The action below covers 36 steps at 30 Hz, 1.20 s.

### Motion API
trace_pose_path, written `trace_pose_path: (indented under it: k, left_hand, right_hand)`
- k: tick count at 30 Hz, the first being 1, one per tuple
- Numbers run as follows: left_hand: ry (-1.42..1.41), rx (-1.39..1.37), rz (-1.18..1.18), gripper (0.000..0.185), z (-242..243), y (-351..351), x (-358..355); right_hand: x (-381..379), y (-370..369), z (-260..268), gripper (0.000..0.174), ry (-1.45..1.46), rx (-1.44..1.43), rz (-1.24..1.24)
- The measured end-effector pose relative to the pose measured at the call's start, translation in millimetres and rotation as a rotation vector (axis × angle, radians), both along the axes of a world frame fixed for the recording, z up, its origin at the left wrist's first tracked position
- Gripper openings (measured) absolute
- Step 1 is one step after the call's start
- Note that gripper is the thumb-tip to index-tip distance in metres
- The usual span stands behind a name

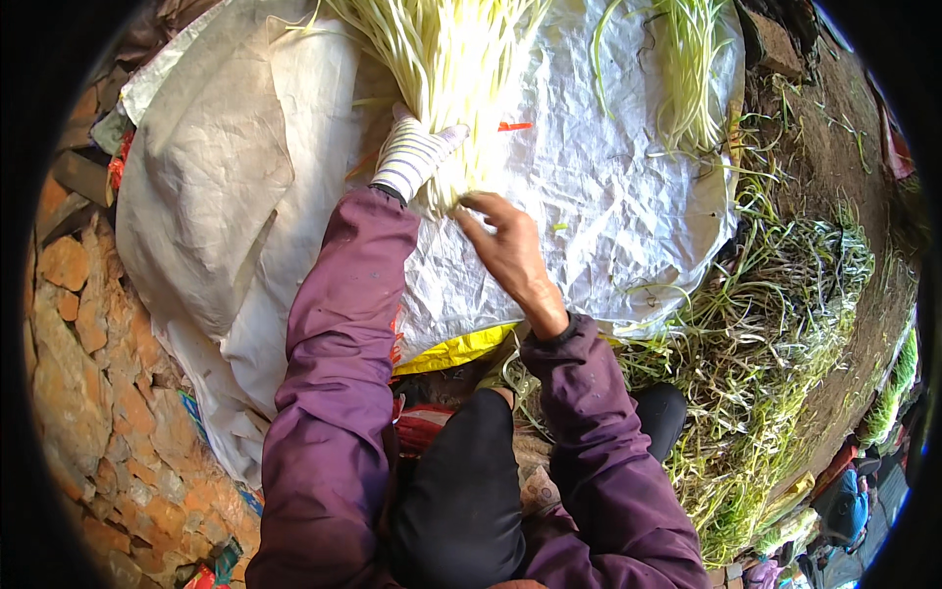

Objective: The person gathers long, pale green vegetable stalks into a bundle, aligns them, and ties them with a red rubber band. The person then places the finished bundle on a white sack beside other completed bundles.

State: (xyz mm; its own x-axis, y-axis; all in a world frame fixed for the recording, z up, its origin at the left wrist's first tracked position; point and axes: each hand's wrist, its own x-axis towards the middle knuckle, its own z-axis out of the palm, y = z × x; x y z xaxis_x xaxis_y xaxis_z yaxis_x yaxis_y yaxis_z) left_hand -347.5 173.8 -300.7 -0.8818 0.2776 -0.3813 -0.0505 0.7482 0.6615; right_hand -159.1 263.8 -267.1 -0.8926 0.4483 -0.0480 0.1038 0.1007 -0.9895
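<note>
A thick bundle of pale, leafy stalks (460, 81), probably blanched chives, lies over a white woven plastic sheet (633, 243). My left hand (416, 151), in a striped knit glove, grips it low down, its thumb across the stalks. At the bundle's lower cut end is my bare right hand (504, 243), fingertips touching or nearly touching the stalk ends. Its fingers are slightly blurred, so whether they pinch anything is unclear. A smaller bunch of greener stalks (692, 88) rests at the sheet's upper right.
A heap of discarded leaves and trimmings (765, 316) spreads along the right on bare soil. Broken bricks (110, 412) border the left side. Beside the large bundle lies a red strip (515, 127). My knee (460, 493) is below the sheet's yellow edge (456, 352).
</note>
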Motion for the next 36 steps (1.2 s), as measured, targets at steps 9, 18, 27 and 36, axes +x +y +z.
trace_pose_path:
  k: [9, 18, 27, 36]
  left_hand:
    - [0.028, -0.004, 0.017, 0.099, 17, 5, 11]
    - [-0.058, 0.329, 0.082, 0.103, 10, -3, 18]
    - [0.348, -0.164, 0.181, 0.124, 15, 25, 59]
    - [0.251, 0.039, 0.209, 0.129, 43, -7, 68]
  right_hand:
    - [-35, 23, -69, 0.029, -0.26, 0.124, -0.098]
    - [-57, 0, -58, 0.01, -0.019, 0.219, -0.144]
    - [-50, 10, -66, 0.014, -0.033, 0.164, -0.14]
    - [-38, 61, -60, 0.019, -0.06, 0.3, -0.247]
